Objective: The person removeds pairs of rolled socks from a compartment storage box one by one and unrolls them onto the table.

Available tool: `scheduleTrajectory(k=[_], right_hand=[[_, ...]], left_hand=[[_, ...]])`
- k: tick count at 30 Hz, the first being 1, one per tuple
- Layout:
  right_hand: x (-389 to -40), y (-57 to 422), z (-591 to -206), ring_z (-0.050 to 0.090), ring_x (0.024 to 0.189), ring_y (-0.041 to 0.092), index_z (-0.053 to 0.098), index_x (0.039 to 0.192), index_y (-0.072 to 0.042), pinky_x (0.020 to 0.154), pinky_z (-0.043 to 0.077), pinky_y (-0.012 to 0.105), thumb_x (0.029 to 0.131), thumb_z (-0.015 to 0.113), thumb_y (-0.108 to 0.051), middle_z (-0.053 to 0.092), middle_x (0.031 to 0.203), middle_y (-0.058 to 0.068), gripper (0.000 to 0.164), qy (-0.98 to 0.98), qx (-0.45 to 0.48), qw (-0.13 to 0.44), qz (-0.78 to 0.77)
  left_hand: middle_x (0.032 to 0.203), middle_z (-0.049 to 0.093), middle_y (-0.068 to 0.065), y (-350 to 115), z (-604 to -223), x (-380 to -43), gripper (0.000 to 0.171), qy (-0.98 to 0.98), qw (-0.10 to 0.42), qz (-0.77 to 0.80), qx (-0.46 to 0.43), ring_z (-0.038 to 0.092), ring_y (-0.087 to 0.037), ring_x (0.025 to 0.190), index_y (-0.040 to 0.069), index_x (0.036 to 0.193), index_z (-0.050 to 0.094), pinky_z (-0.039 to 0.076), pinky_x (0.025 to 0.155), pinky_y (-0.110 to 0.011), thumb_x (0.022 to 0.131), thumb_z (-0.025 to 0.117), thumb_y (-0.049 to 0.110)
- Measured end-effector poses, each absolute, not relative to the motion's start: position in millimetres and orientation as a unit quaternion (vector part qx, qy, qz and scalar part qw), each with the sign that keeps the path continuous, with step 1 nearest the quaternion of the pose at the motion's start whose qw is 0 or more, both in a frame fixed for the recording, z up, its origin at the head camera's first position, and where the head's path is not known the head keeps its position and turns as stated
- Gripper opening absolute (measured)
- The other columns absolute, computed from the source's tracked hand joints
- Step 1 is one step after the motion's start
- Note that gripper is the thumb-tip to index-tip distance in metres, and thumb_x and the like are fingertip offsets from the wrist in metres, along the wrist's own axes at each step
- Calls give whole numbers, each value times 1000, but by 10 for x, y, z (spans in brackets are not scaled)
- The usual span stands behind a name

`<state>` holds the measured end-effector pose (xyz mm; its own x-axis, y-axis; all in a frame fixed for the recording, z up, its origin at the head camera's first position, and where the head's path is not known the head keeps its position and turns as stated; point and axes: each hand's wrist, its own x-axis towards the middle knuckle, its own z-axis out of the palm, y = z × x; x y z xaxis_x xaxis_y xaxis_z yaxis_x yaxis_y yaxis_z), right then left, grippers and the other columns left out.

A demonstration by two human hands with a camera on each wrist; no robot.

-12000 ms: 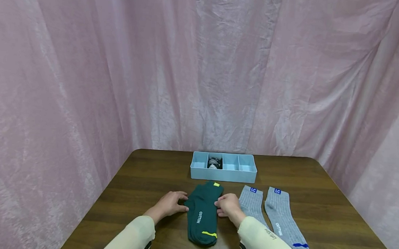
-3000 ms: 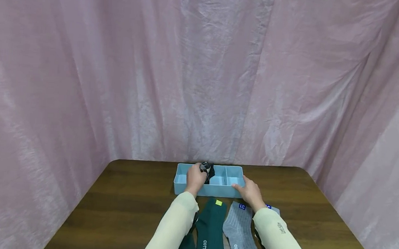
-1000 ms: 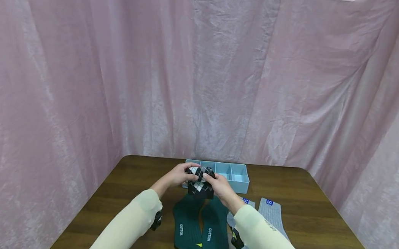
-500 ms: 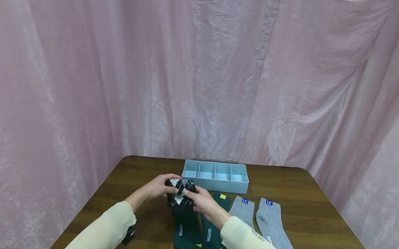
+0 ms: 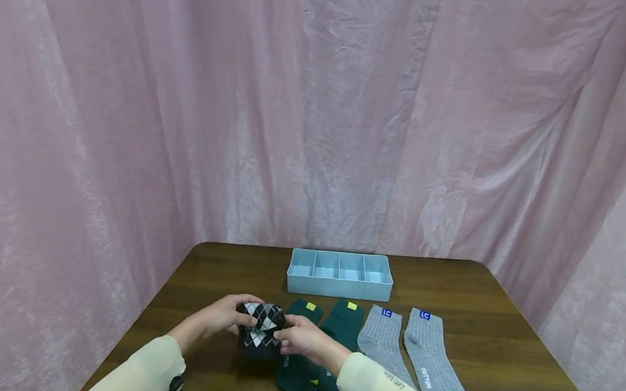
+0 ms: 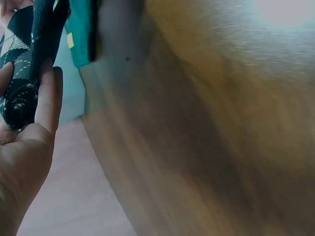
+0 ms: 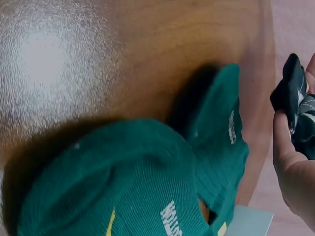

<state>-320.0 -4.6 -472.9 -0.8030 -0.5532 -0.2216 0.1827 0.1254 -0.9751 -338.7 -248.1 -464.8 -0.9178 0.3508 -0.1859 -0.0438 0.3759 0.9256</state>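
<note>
A rolled bundle of black, white and grey argyle socks is held above the table, left of the green socks. My left hand grips its left side, thumb in front. On its right side, my right hand pinches the fabric between thumb and fingers. The left wrist view shows the rolled end of the bundle between thumb and fingers. A green sock and a second green sock lie flat side by side, partly hidden by my right hand and sleeve.
Two grey ribbed socks, one nearer and one further right, lie right of the green ones. A light blue box with several compartments stands at the back of the wooden table. Pink curtains hang behind.
The green socks, stacked at first, now lie apart. My left hand lifted the argyle bundle out of the box; both hands then brought it nearer and leftward, clear of the left green sock.
</note>
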Motion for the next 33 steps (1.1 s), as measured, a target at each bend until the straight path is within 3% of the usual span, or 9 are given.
scheduleTrajectory(k=[4, 10, 14, 18, 22, 28, 33], right_hand=[[-3175, -77, -4777, 64, 99, 30, 51, 135, 8, 87, 55, 45, 96, 60, -5, 64, 114, 15, 42, 695, -145, 303, -636], [-3115, -58, -4795, 66, 100, 33, 43, 139, 14, 87, 54, 48, 97, 58, -4, 63, 120, 20, 49, 736, -170, 293, -586], [-3069, -56, -4795, 65, 95, 27, 51, 137, 10, 80, 55, 44, 97, 58, -5, 67, 112, 15, 43, 793, -223, 245, -512], [-3017, -69, -4809, 65, 97, 14, 64, 128, 0, 80, 54, 33, 97, 61, -10, 70, 110, 6, 33, 840, -298, 182, -416], [-2946, -75, -4837, 62, 100, 4, 69, 124, -7, 83, 51, 24, 99, 59, -19, 69, 114, -1, 29, 851, -409, 125, -304], [-2834, -124, -4942, 52, 127, 10, 55, 142, -10, 100, 44, 23, 104, 47, -45, 55, 141, 1, 52, 823, -550, 61, -125], [-2787, -173, -5063, 40, 138, 12, 44, 150, -13, 109, 35, 26, 102, 34, -60, 42, 153, 1, 69, 817, -576, 30, -22]], left_hand=[[122, 58, -17, -2545, -4731, -3342, 49, 795, 201, 566, 82, 63, -29, 100, 3, 134, 56, 57, 81, -48, 88, 75, 10], [117, 58, -16, -2633, -4914, -3275, 46, 797, 219, 556, 82, 63, -28, 97, 1, 131, 57, 57, 78, -47, 88, 74, 7], [110, 61, -11, -2679, -4977, -3252, 42, 834, 195, 507, 94, 60, -24, 93, 2, 126, 61, 55, 72, -39, 86, 75, 7], [103, 62, -7, -2712, -4961, -3253, 39, 865, 171, 461, 104, 55, -22, 86, 2, 121, 65, 46, 65, -34, 85, 76, 10], [101, 63, -6, -2735, -4929, -3262, 36, 871, 181, 444, 108, 55, -22, 85, 3, 119, 66, 44, 65, -34, 85, 75, 11], [103, 65, -4, -2792, -4974, -3320, 37, 878, 179, 430, 108, 55, -21, 88, 4, 120, 67, 46, 68, -35, 86, 76, 14], [106, 66, -5, -2792, -4977, -3346, 37, 887, 174, 412, 111, 57, -22, 93, 5, 120, 68, 48, 77, -40, 86, 76, 17]])
